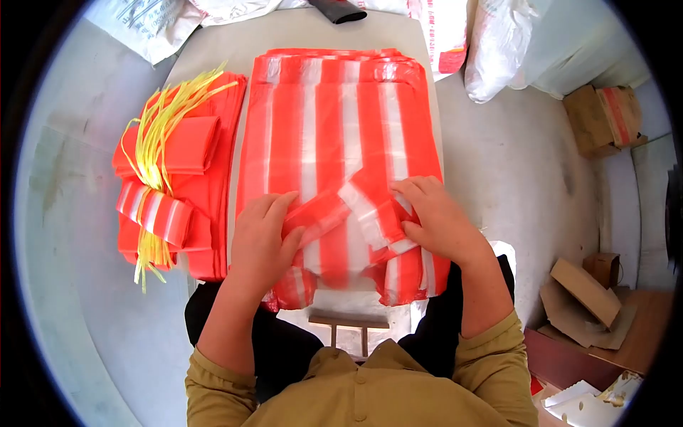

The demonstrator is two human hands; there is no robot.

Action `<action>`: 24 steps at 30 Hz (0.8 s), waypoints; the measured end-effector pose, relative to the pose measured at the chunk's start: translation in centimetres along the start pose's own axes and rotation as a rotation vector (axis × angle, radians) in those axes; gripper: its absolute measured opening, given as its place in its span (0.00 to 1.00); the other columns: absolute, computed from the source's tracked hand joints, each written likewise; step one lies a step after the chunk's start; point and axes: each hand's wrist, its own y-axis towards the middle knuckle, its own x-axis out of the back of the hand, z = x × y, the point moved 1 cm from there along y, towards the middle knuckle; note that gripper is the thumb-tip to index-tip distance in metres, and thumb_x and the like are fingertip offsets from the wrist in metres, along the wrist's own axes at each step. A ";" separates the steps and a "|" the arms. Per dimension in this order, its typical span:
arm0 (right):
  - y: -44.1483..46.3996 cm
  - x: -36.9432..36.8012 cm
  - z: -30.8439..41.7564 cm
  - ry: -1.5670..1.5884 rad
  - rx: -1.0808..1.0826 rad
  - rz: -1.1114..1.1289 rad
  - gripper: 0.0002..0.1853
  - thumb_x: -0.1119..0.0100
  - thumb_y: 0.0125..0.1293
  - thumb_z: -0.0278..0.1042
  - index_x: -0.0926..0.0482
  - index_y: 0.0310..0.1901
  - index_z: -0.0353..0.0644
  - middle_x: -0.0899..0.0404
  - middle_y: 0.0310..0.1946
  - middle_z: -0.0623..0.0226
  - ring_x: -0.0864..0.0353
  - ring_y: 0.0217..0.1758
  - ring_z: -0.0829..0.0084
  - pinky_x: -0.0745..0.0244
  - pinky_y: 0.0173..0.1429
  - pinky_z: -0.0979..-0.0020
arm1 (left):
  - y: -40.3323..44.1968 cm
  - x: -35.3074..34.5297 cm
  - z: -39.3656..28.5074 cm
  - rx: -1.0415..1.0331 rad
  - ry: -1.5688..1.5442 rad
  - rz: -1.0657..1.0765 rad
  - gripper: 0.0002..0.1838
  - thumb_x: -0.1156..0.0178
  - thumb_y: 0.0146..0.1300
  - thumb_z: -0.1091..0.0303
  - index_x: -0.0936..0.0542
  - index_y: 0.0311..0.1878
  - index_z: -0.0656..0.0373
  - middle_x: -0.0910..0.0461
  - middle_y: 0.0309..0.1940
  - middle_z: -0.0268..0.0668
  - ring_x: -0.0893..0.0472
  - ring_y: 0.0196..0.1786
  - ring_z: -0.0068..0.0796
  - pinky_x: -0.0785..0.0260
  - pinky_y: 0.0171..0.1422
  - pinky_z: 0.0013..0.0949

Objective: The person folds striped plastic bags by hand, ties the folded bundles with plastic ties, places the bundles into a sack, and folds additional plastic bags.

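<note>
A stack of red-and-white striped plastic bags (341, 128) lies flat in front of me, its handle ends hanging over the near edge. My left hand (268, 229) is closed on the left part of a folded striped strip (370, 212) lying across the lower stack. At the strip's right side, my right hand (435, 217) pinches its edge between thumb and fingers. Left of the stack are folded red bags (217, 185), with a bundle of yellow ties (156, 149) and a small rolled striped bag (155, 213) on top.
The pale table (284, 32) carries a dark tube-like object (338, 10) at its far edge. White sacks (498, 46) stand beyond. On the right floor are a cardboard box (601, 121) and opened cartons (587, 306). A wooden stool frame (348, 324) shows between my legs.
</note>
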 end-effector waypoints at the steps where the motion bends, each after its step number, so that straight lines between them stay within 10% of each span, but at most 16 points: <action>1: 0.3 -0.1 -0.1 -0.009 0.021 -0.018 0.30 0.38 0.60 0.23 0.25 0.67 0.38 0.22 0.60 0.55 0.25 0.64 0.53 0.26 0.69 0.57 | 0.0 0.0 0.1 0.001 -0.016 0.029 0.25 0.29 0.58 0.73 0.18 0.60 0.63 0.16 0.49 0.44 0.19 0.55 0.49 0.26 0.62 0.47; 24: 4.2 -3.7 2.8 -0.013 -0.019 -0.138 0.35 0.28 0.65 0.37 0.27 0.71 0.36 0.20 0.59 0.51 0.23 0.64 0.52 0.27 0.70 0.56 | 1.6 -3.2 0.6 -0.061 -0.041 0.038 0.19 0.27 0.57 0.70 0.14 0.53 0.63 0.18 0.44 0.42 0.19 0.49 0.47 0.24 0.54 0.45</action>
